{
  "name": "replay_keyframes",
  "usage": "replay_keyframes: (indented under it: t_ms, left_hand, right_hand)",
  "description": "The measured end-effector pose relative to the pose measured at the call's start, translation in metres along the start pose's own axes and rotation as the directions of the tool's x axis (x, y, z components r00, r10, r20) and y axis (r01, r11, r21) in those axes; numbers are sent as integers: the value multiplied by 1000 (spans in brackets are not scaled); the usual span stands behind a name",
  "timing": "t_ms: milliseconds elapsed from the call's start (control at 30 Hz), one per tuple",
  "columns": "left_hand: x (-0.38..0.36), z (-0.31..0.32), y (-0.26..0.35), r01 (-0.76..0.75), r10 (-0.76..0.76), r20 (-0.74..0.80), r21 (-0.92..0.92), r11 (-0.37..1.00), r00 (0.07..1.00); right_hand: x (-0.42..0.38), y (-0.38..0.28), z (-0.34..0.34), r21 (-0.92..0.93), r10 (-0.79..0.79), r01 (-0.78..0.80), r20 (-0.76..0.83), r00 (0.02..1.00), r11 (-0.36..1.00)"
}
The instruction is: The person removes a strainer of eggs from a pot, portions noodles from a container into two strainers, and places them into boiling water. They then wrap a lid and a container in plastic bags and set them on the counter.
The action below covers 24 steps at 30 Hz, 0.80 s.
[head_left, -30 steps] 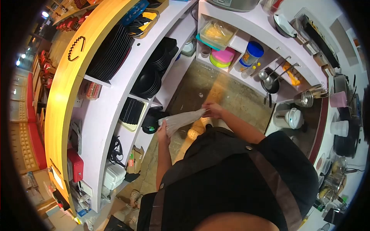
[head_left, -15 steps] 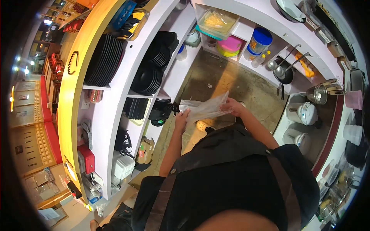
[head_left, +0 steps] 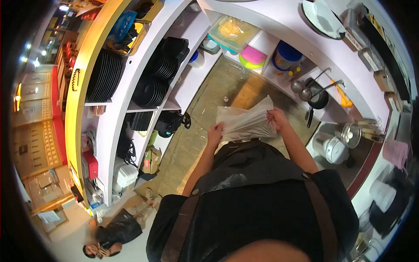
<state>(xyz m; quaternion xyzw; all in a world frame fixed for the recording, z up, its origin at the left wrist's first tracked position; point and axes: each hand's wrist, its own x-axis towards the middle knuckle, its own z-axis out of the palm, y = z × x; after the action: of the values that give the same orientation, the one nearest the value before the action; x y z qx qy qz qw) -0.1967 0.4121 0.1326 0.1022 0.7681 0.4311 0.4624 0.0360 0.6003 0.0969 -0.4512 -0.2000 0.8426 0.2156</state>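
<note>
A thin, whitish see-through plastic bag [head_left: 246, 122] is stretched between my two hands in front of the dark apron [head_left: 244, 168]. My left hand [head_left: 215, 132] pinches its left edge, while my right hand [head_left: 276, 119] grips the upper right side. The bag looks creased, and nothing can be made out inside it. Both hands are above the concrete floor, apart from each other.
Shelves with black plates [head_left: 104, 77] and black bowls [head_left: 150, 90] line the left. Ahead are a food container [head_left: 234, 32], blue-lidded tubs [head_left: 286, 56] and ladles [head_left: 305, 93]. A white-lidded pot [head_left: 335, 150] is at right. Another person [head_left: 114, 231] is at lower left.
The bag is spread wider and has moved slightly right with both hands. The view has shifted, and more of the other person shows at the lower left.
</note>
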Motion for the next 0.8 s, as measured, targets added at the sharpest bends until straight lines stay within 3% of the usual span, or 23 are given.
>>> replay_keyframes:
  t_ms: [100,200,300,400,500,600,700,800]
  left_hand:
    - [9,6,-20,-63,65,-19,84,994,998]
    - [11,6,-26,17,-14,-54,57,998,998]
    - [19,10,-31,-100,113,-130,102,990,985]
    - [19,8,-27,-48,57,-98,95,994,994]
    - [15,9,-19,50,-30,-71,297,954,997]
    - [25,9,-34,102,-101,-15,275,956,995]
    - [22,11,-39,-62,53,33,434,899,998]
    - [19,10,-34,173,-199,40,345,923,979]
  right_hand:
    - [9,-10,-4,-51,26,-25,28,999,998]
    - [22,-9,-7,-130,42,-36,47,998,991]
    - [27,-9,-12,-116,37,-31,46,998,993]
    - [26,-3,-8,-92,47,-44,36,998,995]
    - [28,-10,-18,-131,46,-41,33,998,991]
    - [18,-19,-13,-147,14,-14,-6,1000,989]
    - [19,-27,-11,-180,-54,41,-68,996,983]
    - [27,-34,-23,-176,-86,75,-55,995,982]
